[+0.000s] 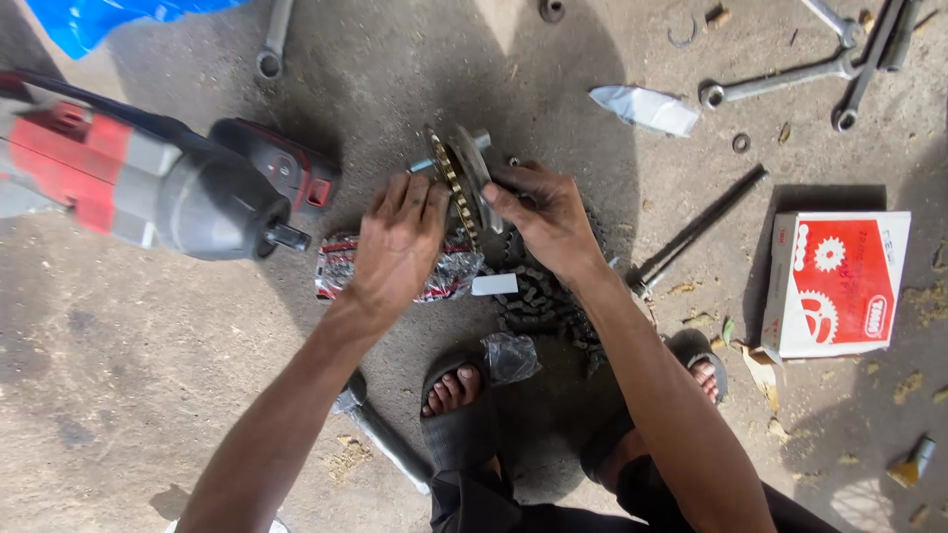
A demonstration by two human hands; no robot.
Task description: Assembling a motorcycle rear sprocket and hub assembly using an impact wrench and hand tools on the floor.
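While crouched over a concrete floor, both hands at a gold-toothed sprocket held on edge with a grey hub against it, near the middle of the view. Left hand flat over the sprocket's near side, fingers spread, grip loose and mostly open. Right hand closed from the other side, thumb and fingers pinching the hub. Beneath the hands: a shiny red and silver packet, a small white tag, a heap of dark drive chain. Close on the left, a red and grey power wrench, nose toward the packet. On the right, a red and white box, a long dark rod, several spanners, a crumpled white wrapper, small washers. Another spanner at the top, partly cut off. Blue sheet at the top left, cropped. Feet in dark sandals below. Sprocket's lower half hidden behind the left hand; hub's detail hard to make out in shadow.
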